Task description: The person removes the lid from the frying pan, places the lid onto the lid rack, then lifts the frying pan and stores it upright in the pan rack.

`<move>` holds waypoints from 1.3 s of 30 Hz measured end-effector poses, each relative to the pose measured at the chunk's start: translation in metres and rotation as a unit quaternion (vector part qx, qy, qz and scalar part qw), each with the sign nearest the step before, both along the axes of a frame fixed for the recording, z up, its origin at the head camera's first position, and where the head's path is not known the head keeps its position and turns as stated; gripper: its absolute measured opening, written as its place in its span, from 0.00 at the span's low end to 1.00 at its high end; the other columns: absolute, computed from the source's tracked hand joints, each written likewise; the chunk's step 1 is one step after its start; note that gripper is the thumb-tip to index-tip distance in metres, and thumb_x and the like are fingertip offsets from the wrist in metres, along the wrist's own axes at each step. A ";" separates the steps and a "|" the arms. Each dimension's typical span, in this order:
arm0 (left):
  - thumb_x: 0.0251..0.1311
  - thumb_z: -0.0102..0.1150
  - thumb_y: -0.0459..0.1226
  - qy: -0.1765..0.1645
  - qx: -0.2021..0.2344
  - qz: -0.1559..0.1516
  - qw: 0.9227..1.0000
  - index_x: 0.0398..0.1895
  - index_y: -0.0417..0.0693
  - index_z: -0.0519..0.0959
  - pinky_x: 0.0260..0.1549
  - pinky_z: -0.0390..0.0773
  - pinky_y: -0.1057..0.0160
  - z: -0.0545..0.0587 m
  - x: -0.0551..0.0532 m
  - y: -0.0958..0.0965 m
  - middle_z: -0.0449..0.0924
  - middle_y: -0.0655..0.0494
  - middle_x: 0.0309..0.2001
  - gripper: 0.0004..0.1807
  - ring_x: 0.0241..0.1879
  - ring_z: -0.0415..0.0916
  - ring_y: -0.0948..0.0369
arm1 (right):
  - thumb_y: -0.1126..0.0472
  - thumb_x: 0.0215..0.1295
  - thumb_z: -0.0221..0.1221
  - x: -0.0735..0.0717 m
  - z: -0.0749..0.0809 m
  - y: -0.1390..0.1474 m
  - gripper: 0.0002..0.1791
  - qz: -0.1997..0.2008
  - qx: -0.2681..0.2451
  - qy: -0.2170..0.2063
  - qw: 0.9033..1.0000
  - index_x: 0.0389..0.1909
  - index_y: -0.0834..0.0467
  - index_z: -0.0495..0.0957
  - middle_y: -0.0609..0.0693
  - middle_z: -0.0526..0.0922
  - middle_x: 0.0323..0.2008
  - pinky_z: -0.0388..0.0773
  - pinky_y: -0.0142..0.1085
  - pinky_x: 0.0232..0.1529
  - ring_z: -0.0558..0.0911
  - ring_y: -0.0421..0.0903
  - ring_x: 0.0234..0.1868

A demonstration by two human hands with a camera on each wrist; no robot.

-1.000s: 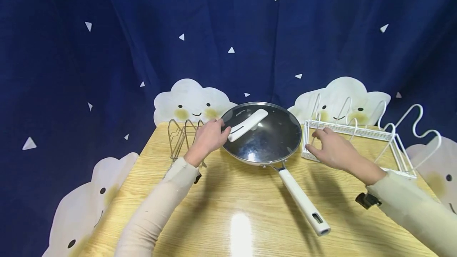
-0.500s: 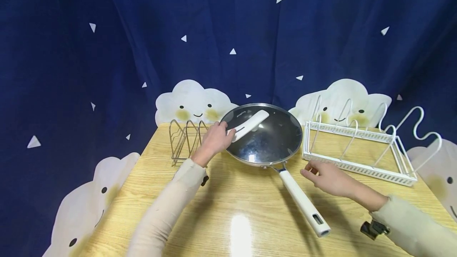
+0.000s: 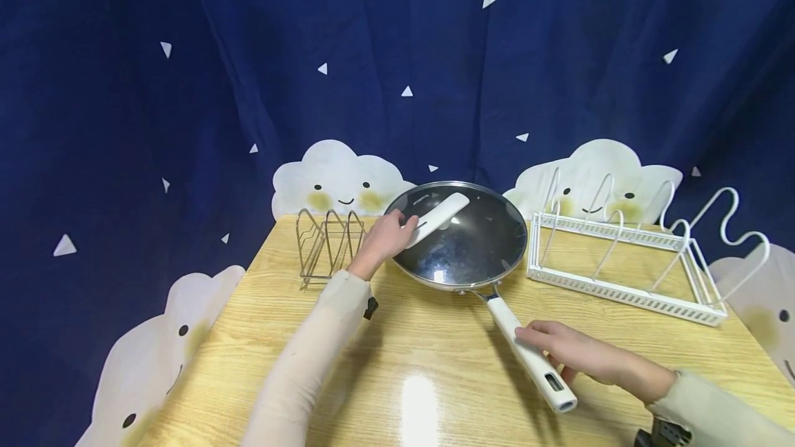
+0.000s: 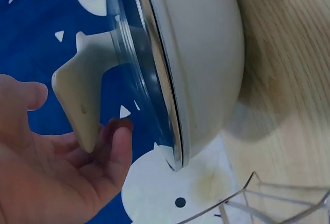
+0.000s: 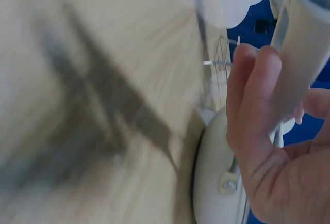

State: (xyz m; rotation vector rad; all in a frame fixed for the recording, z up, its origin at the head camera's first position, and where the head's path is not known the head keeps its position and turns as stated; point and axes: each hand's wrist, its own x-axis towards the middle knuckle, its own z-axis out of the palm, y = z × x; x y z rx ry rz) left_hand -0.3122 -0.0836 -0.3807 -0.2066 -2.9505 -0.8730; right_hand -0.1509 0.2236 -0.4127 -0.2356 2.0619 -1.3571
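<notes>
A lidded wok [image 4: 211,53] with a light outer wall stands on the table. Its dark-looking glass lid [image 3: 484,240] carries a long white lid handle [image 3: 444,216]. My left hand [image 3: 388,236] is around the near left end of that lid handle. In the left wrist view the fingers bend below it, and a gap separates the thumb from it. My right hand [image 3: 580,350] holds the wok's white long handle [image 3: 509,323], which points toward me. In the right wrist view the handle lies between fingers and thumb; how firmly is unclear.
A small wire rack [image 3: 326,247] stands to the left of the wok, close to my left forearm. On the right is a larger white rack [image 3: 621,292] with upright wire loops. The wooden table [image 3: 348,371] ends before a dark blue curtain [image 3: 373,40].
My right hand has moved from the white rack down to the wok's long handle. The left hand has shifted right, farther around the lid handle. The wok stays in place.
</notes>
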 end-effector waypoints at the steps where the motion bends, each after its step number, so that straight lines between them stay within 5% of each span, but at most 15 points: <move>1: 0.68 0.40 0.56 -0.005 0.011 0.001 1.000 0.53 0.41 0.73 0.46 0.73 0.52 0.000 -0.001 0.001 0.77 0.44 0.50 0.29 0.49 0.75 0.49 | 0.45 0.73 0.43 0.002 -0.001 -0.001 0.25 0.001 -0.014 -0.010 1.000 0.44 0.66 0.68 0.55 0.77 0.28 0.79 0.42 0.23 0.81 0.50 0.28; 7: 0.67 0.43 0.55 -0.031 0.076 -0.004 0.997 0.44 0.42 0.76 0.42 0.74 0.57 -0.003 -0.008 0.005 0.79 0.46 0.43 0.25 0.43 0.76 0.52 | 0.49 0.73 0.43 0.009 -0.006 -0.002 0.25 0.002 -0.098 -0.061 0.993 0.49 0.72 0.61 0.58 0.77 0.32 0.80 0.41 0.28 0.80 0.49 0.29; 17: 0.65 0.48 0.55 -0.048 0.115 0.004 0.992 0.37 0.41 0.79 0.39 0.75 0.59 -0.009 -0.020 0.008 0.79 0.46 0.40 0.25 0.37 0.76 0.54 | 0.50 0.74 0.42 0.016 -0.014 -0.008 0.29 -0.018 -0.206 -0.126 0.970 0.54 0.72 0.44 0.55 0.77 0.34 0.80 0.36 0.27 0.82 0.44 0.26; 26: 0.62 0.52 0.56 -0.054 0.149 -0.012 0.987 0.30 0.41 0.80 0.31 0.73 0.65 -0.013 -0.032 0.007 0.79 0.49 0.35 0.25 0.32 0.74 0.58 | 0.50 0.74 0.41 0.018 -0.017 -0.010 0.31 -0.035 -0.195 -0.106 0.975 0.55 0.72 0.42 0.56 0.76 0.35 0.79 0.33 0.23 0.81 0.42 0.23; 34: 0.61 0.58 0.50 -0.153 0.228 -0.075 0.959 0.31 0.38 0.77 0.16 0.75 0.67 -0.016 -0.039 0.006 0.81 0.48 0.23 0.21 0.19 0.79 0.60 | 0.50 0.74 0.41 0.018 -0.020 -0.010 0.26 -0.034 -0.188 -0.090 0.977 0.51 0.71 0.47 0.54 0.76 0.32 0.78 0.34 0.21 0.80 0.42 0.21; 39: 0.60 0.59 0.51 -0.177 0.224 -0.087 0.954 0.35 0.36 0.78 0.14 0.74 0.67 -0.016 -0.039 0.007 0.81 0.50 0.21 0.22 0.17 0.77 0.63 | 0.50 0.74 0.41 0.018 -0.020 -0.009 0.27 -0.032 -0.191 -0.094 0.977 0.52 0.71 0.45 0.54 0.75 0.32 0.78 0.33 0.21 0.79 0.41 0.21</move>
